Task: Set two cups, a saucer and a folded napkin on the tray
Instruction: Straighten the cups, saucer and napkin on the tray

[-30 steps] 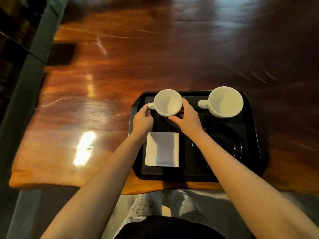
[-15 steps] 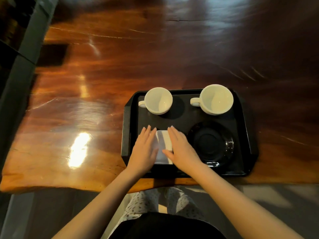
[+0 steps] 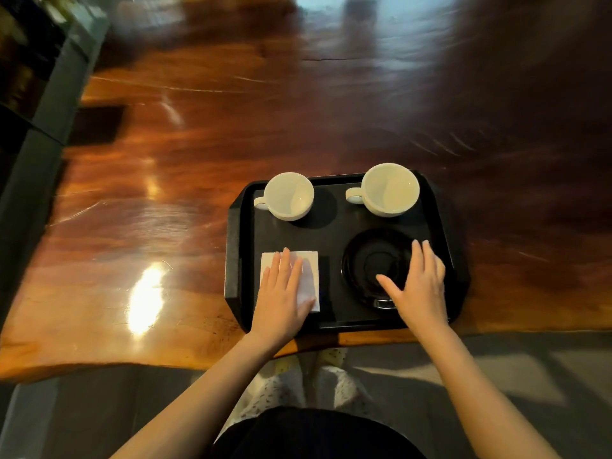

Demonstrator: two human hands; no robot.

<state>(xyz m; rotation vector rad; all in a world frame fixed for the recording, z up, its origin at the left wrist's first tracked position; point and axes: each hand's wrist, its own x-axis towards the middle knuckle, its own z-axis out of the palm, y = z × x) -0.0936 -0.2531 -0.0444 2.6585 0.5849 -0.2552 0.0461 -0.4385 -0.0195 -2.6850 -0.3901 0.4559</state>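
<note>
Left hand (image 3: 281, 293) flat, released, on napkin (image 3: 309, 276) at tray's (image 3: 233, 253) seven o'clock. Right hand (image 3: 419, 286) spread, gripping nothing, over saucer (image 3: 367, 260) at five; cups (image 3: 289, 195) at eleven and one.

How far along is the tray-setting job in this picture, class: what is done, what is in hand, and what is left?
Done: both white cups, the left cup and the right cup, stand at the far side of the black tray. In hand: the left hand lies flat on the folded napkin; the right hand rests at the dark saucer. All four items are on the tray, so probably only letting go remains.
</note>
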